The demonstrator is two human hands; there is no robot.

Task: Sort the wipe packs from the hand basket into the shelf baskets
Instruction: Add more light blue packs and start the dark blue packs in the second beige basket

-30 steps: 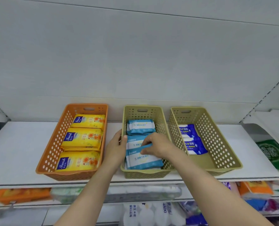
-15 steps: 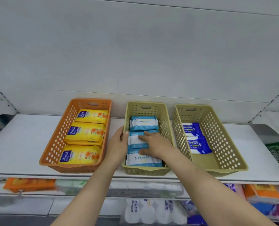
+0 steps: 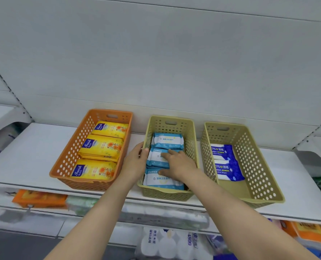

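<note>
**Light-blue packs being settled in the middle basket**

White shelf [image 3: 34, 147] carries three perforated baskets side by side: orange basket [image 3: 69, 158] on the left with three yellow packs [image 3: 101, 147], middle olive basket [image 3: 171, 194] with three light-blue wipe packs in a row front to back, right olive basket [image 3: 259, 166] with two dark-blue packs [image 3: 225, 162] at the back and its front part bare. The hand basket is not in view.

Left hand [image 3: 134, 164] wraps the middle basket's left rim, thumb hooked inside — steadying it, gripping the wall. Right hand [image 3: 176, 165] lies flat and open on the middle light-blue pack [image 3: 155, 158], fingers spread, pressing rather than clasping.

Handling, as a guess: soft film pouches, light, slightly squashy, likely slick on the printed face — the wrapper dimples at the edges. Best taken across the short width, thumb under, fingers over, not by the crimped end seams. Nothing fragile; the basket itself looks light enough to slide if pushed.
</note>
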